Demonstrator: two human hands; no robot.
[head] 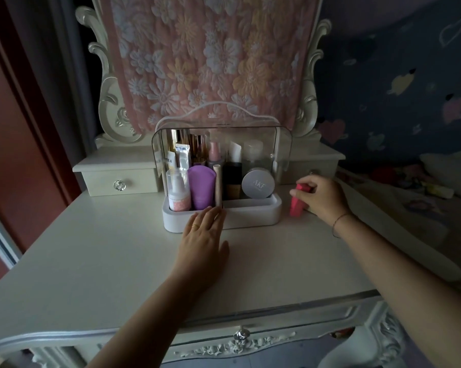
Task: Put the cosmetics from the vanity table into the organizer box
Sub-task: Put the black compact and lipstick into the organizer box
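We see the organizer box [250, 212] standing at the back middle of the pale bench [91, 256], its clear cover [282, 144] raised over the contents. Inside it, at the front, stand a small clear spray bottle [178, 189], a purple tube [201, 188], a slim beige stick [218, 185], a dark bottle [232, 181] and a round silver compact [258, 185] leaning on edge; taller tubes and bottles crowd the row behind, too dim for us to name.

Our left hand [205, 237] lies flat with the fingers spread, palm down on the bench at 6 o'clock from the box, and its fingertips [218, 212] touch the box's white front rim just below the beige stick. It holds nothing.

Our right hand [322, 197] is at 3 o'clock from the box, closed around the upper part of a red cosmetic stick [296, 205]. That stick stands nearly upright with its base on the bench, just beside the box's right end and apart from it.

A floral cloth [210, 57] hangs behind the box, and a small drawer unit [118, 179] sits at 9 o'clock from it.
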